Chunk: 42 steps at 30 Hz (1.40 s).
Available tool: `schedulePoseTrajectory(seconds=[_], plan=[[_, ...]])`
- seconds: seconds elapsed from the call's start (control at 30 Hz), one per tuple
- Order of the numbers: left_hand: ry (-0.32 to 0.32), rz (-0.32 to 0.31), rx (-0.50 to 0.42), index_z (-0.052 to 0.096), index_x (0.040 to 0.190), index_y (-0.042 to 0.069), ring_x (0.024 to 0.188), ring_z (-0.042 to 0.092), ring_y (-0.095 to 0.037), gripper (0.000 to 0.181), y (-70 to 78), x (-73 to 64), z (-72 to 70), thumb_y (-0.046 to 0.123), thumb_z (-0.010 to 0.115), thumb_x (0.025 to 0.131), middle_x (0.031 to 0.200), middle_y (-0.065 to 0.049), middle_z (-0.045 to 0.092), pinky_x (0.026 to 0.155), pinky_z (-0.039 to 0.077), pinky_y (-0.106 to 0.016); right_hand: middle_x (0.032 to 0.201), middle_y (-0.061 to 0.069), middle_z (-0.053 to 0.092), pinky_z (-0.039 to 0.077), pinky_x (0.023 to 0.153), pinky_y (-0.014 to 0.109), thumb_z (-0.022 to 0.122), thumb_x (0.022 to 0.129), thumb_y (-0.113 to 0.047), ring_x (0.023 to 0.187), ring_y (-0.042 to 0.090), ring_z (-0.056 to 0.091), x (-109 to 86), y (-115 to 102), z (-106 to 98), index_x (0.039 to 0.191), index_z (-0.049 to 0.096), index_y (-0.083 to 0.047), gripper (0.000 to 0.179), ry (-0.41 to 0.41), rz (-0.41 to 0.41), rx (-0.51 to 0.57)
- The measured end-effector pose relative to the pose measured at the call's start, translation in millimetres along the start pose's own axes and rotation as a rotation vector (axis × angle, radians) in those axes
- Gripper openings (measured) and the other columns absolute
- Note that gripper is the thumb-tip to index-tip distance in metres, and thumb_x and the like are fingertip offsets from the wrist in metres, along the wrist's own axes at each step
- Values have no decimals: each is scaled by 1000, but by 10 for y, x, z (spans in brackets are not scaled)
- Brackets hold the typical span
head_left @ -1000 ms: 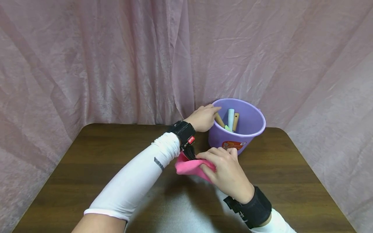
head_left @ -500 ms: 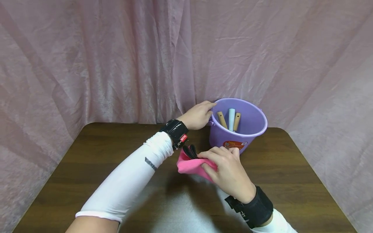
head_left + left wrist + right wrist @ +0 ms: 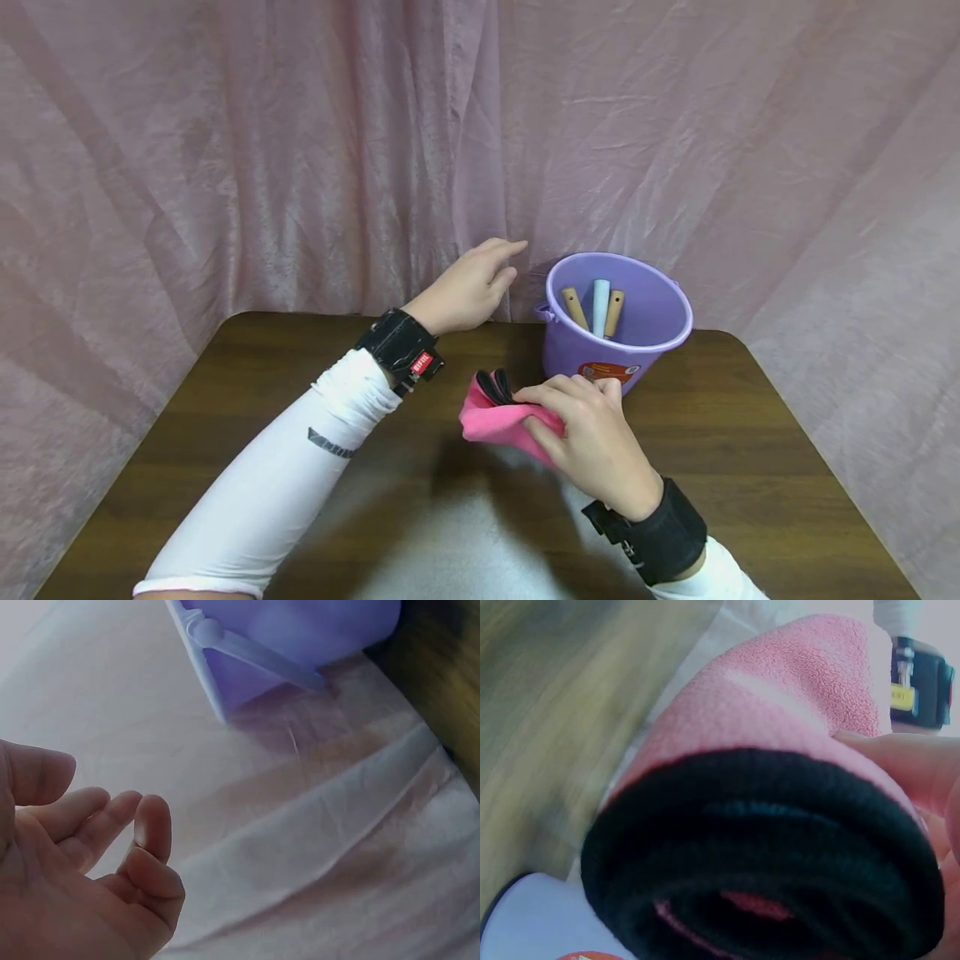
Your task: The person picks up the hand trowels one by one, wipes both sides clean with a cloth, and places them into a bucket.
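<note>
A folded pink cloth with black edging (image 3: 495, 417) is pinched between the thumb and fingers of my right hand (image 3: 592, 437), over the near middle of the table. From the right wrist, the cloth (image 3: 802, 690) shows as a thick roll, its layered black edges facing the camera. My left hand (image 3: 468, 287) is in the air left of the purple bucket (image 3: 652, 312), apart from it. Its fingers (image 3: 154, 825) are loosely bent and hold nothing. Inside the bucket stand two tan handles (image 3: 574, 308) and a pale blue handle (image 3: 601, 307); their lower ends are hidden.
The bucket stands on the brown wooden table (image 3: 750, 467) near its back edge, with an orange label on its front and its bail (image 3: 262, 660) hanging down. A pink curtain (image 3: 337, 167) hangs behind the table.
My left hand has drawn away from the bucket's rim, to the left. A light green item seen in the bucket earlier is out of sight. The right hand keeps its hold on the cloth.
</note>
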<state>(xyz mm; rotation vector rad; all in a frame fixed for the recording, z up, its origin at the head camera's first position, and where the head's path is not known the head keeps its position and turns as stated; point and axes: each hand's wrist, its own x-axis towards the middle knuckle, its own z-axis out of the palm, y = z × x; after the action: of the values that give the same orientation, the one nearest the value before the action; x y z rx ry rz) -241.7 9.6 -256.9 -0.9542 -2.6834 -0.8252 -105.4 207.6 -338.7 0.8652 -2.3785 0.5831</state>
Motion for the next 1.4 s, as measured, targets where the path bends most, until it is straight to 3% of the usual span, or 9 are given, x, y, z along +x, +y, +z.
schedulePoseTrajectory(seconds=[0.23, 0.47, 0.67, 0.77, 0.93, 1.17, 1.4], plan=[[71, -16, 67, 44, 150, 9, 131, 45, -24, 47, -35, -252, -124, 24, 45, 106, 144, -5, 50, 109, 31, -36, 96, -12, 67, 28, 73, 40, 79, 83, -27, 84, 9, 57, 1, 49, -21, 106, 75, -23, 23, -13, 17, -11], [178, -14, 164, 46, 150, 13, 119, 47, -25, 47, 5, -549, -214, 28, 47, 105, 143, -2, 50, 99, 37, -40, 92, -11, 67, 29, 72, 38, 78, 85, -29, 80, 8, 58, -11, 143, -4, 107, 75, -21, 23, -48, 69, -20], [234, -7, 194, 49, 147, 12, 110, 47, -24, 47, 14, -889, -241, 30, 49, 104, 142, -2, 51, 92, 37, -40, 92, -12, 67, 32, 74, 39, 76, 88, -28, 78, 5, 60, 38, 264, 95, 111, 73, -20, 25, -135, 176, 101], [252, -6, 209, 50, 146, 10, 110, 47, -25, 46, -18, -1086, -218, 29, 50, 104, 141, -3, 52, 90, 37, -41, 95, -12, 68, 39, 76, 37, 74, 90, -27, 80, 7, 60, 77, 339, 179, 111, 71, -19, 23, -187, 243, 174], [256, -22, 238, 48, 147, 8, 112, 47, -28, 49, -77, -1415, -136, 29, 53, 103, 142, -5, 50, 91, 37, -45, 97, -6, 67, 48, 72, 33, 70, 93, -25, 81, 14, 58, 138, 485, 348, 112, 70, -16, 21, -272, 356, 287], [237, -49, 297, 46, 148, 6, 120, 46, -34, 56, -137, -1788, 16, 30, 60, 99, 146, -11, 47, 92, 38, -51, 92, 1, 66, 48, 69, 34, 66, 95, -22, 77, 17, 58, 241, 631, 568, 114, 68, -10, 22, -346, 444, 340], [198, -96, 326, 43, 150, 6, 125, 43, -35, 60, -152, -2087, 130, 33, 61, 98, 148, -12, 44, 98, 36, -54, 96, 6, 66, 48, 73, 34, 61, 99, -22, 84, 19, 61, 300, 742, 712, 119, 61, -8, 25, -427, 575, 378]])
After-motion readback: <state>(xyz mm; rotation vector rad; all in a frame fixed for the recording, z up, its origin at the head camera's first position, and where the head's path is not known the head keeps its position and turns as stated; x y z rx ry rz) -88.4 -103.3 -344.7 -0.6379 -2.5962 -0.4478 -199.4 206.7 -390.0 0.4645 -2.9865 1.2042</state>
